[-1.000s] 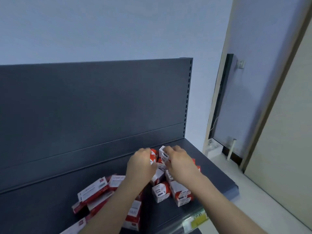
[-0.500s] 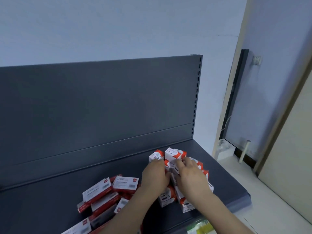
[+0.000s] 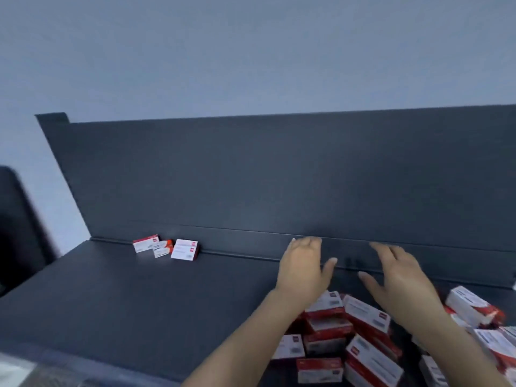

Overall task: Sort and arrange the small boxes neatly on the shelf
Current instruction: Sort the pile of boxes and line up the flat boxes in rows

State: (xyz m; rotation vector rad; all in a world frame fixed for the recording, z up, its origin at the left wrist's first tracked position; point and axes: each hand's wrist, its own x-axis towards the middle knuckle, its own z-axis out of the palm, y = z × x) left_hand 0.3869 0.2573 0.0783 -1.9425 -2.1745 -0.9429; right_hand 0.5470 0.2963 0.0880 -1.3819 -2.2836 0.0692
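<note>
This looks like a shop or stockroom. A long dark grey metal shelf [image 3: 139, 303] of the retail display kind has a flat deck backed by a tall upright panel [image 3: 251, 177] of the same dark metal, and it stands against a plain pale blue-grey wall [image 3: 251, 51]. Many identical small red-and-white cardboard boxes [image 3: 365, 317] lie heaped on the deck at the right like packaged stock. Three more boxes [image 3: 184, 249] sit side by side against the foot of the panel at the left.

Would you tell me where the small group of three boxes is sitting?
In the head view, the three boxes sit far left on the shelf, against its back panel.
</note>
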